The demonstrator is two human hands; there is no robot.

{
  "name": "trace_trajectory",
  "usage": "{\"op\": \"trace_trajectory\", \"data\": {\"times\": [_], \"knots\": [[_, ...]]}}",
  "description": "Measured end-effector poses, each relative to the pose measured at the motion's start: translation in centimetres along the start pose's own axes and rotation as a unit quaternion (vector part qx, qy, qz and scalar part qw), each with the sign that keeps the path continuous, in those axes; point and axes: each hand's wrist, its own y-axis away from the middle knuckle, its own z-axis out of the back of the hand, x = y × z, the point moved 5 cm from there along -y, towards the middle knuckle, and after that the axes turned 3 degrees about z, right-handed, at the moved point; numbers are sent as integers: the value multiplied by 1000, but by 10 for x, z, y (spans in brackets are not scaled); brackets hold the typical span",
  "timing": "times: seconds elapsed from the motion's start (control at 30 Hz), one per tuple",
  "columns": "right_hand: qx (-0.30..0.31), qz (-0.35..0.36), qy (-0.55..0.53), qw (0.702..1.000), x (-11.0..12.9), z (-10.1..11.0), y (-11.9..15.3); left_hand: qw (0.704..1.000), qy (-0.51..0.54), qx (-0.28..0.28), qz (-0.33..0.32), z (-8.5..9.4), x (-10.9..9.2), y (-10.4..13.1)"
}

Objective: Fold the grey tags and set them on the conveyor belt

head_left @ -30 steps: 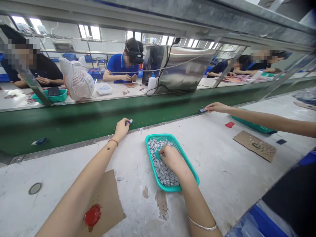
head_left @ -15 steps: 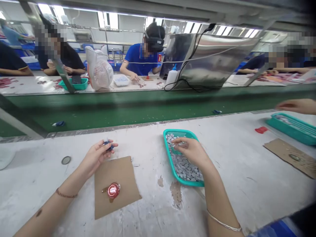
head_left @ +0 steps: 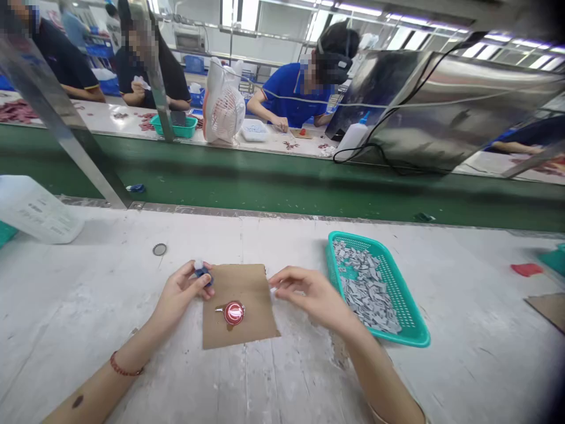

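My left hand (head_left: 183, 288) is closed on a small dark blue piece with a whitish part on top (head_left: 203, 274), just above the left edge of a cardboard sheet (head_left: 260, 306). A shiny round red piece with a small metal tab (head_left: 233, 312) lies on the cardboard. By the sheet's right edge, my right hand (head_left: 309, 294) pinches a small pale piece (head_left: 272, 290), of which only a bit shows. A green plastic basket (head_left: 417, 330) of small grey pieces (head_left: 368, 288) stands to the right of this hand.
A bottle cap (head_left: 159, 249) lies behind my left hand. A large whitish jug (head_left: 39, 212) stands at the left. To the right are a red piece (head_left: 527, 269) and another cardboard sheet (head_left: 549, 309). Co-workers sit at the far bench (head_left: 220, 154) across a green gap.
My right hand has left the basket and moved left to the cardboard's edge, with a small pale piece in its fingers. My left hand keeps its blue piece. The view has turned and tilted.
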Motion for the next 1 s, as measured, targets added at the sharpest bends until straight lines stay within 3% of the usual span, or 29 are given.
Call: {"op": "trace_trajectory", "data": {"times": [0.07, 0.17, 0.4, 0.6, 0.77, 1.0], "knots": [[39, -13, 3, 999, -6, -26, -5, 1000, -18, 15, -6, -1, 0, 0], [40, -26, 30, 998, -19, -41, -10, 999, -25, 19, 7, -1, 3, 1], [-6, 0, 91, 996, -21, -35, -10, 998, -38, 50, 15, -2, 9, 0], [32, 46, 178, 982, -13, -42, -3, 997, -38, 69, 3, -3, 12, -2], [21, 72, 251, 965, -13, -46, 0, 997, -30, 76, 18, -5, 16, -1], [-39, 168, 138, 975, 14, -55, 6, 996, -31, 84, 5, -6, 18, -1]]}}
